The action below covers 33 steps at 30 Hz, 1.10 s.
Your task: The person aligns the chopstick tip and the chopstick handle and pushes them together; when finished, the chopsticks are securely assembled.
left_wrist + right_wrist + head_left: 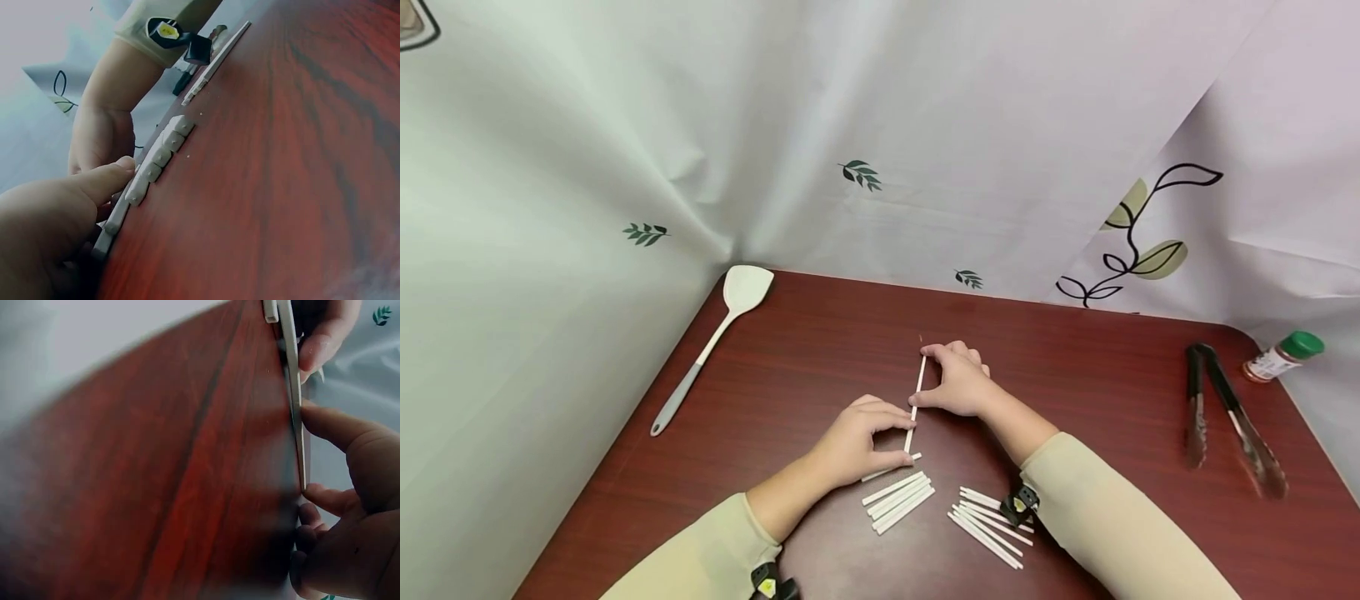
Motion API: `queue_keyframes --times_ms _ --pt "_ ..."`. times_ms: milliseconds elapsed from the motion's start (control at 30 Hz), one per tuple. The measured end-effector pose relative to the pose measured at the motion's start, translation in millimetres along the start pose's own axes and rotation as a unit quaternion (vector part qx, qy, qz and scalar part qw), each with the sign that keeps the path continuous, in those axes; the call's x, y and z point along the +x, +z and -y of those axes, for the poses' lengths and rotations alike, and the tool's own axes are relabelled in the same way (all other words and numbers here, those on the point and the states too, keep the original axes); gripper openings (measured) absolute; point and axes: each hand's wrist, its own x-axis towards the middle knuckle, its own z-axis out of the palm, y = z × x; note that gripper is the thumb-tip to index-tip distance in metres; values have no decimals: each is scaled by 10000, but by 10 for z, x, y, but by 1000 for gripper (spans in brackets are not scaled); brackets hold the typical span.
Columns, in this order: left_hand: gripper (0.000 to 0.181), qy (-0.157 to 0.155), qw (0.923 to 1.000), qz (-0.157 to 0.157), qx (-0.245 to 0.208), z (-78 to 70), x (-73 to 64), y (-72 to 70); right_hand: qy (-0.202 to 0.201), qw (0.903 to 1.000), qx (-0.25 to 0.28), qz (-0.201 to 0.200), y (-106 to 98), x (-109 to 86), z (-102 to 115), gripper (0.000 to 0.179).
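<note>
A thin white stick (919,379) lies on the table, slanting away from me between both hands. My right hand (958,383) holds its far part, index finger at the far end and thumb lower on its side. Nearer to me, my left hand (853,437) has its index finger and thumb at the stick's near part. Another white stick (880,474) lies partly hidden under the left hand. Just below it is a row of short white sticks (898,503). A second group of white sticks (988,529) lies fanned near the right wrist, partly covered by its strap.
A white spatula (707,350) with a grey handle lies along the table's left edge. At the right are metal tongs (1232,417) with black handles and a green-capped bottle (1283,357). A patterned white curtain (925,150) hangs behind the brown table (820,333).
</note>
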Motion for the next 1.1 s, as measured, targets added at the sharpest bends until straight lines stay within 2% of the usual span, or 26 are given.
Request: queue_keyframes --times_ms 500,600,733,833,1100 --pt "36 -262 9994 5 236 27 -20 -32 -44 9989 -382 265 -12 157 93 89" --pt "32 -200 9994 -2 299 32 -17 -38 -199 9979 -468 402 -33 185 99 95" --pt "26 78 9986 -109 504 63 -6 -49 -303 9965 -507 598 -55 227 98 105" --pt "23 208 9979 -178 578 88 3 -70 -320 9957 -536 687 -79 254 118 106" --pt "26 -14 9973 94 733 187 -13 -162 -229 9945 -653 789 -49 357 208 104"
